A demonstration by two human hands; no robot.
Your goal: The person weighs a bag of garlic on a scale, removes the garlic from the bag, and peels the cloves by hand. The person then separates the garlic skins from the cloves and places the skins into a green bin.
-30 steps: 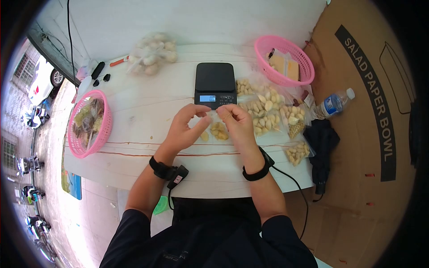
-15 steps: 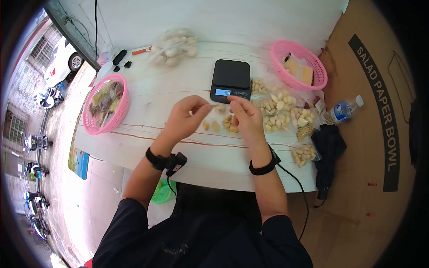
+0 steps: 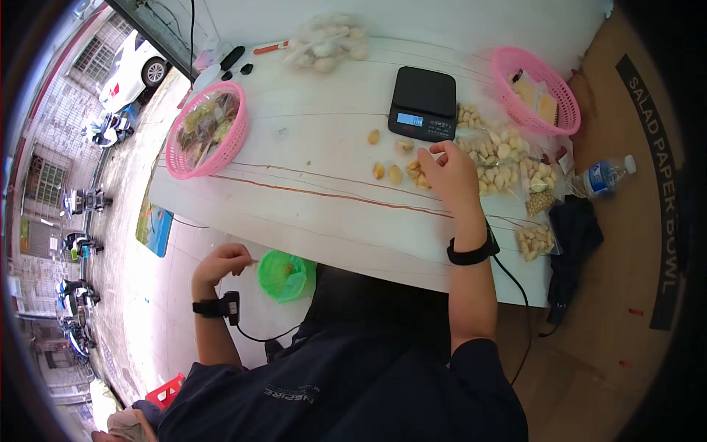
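I log the white table [image 3: 309, 184] first: it fills the upper middle of the head view, its near edge running diagonally just above the person's dark torso. Since a second ago the left hand [image 3: 221, 263] has left the tabletop and dropped below that edge; it now hangs beside the small green bin [image 3: 286, 275] under the table, fingertips pinched together, though I cannot tell whether anything is between them. I read that as scrap going down to the bin while peeling pauses. The right hand [image 3: 451, 171] stays on the table, fingers curled over the loose garlic cloves [image 3: 396, 174], which lie just in front of the black scale [image 3: 423, 103]; whether it grips one I cannot tell. Bagged cloves [image 3: 495, 158] crowd the right hand's far side, touching one another up to the right pink basket [image 3: 536, 90]. The left pink basket [image 3: 208, 131] sits at the left table edge. Between it and the cloves the surface is bare, the widest open lane for either hand.
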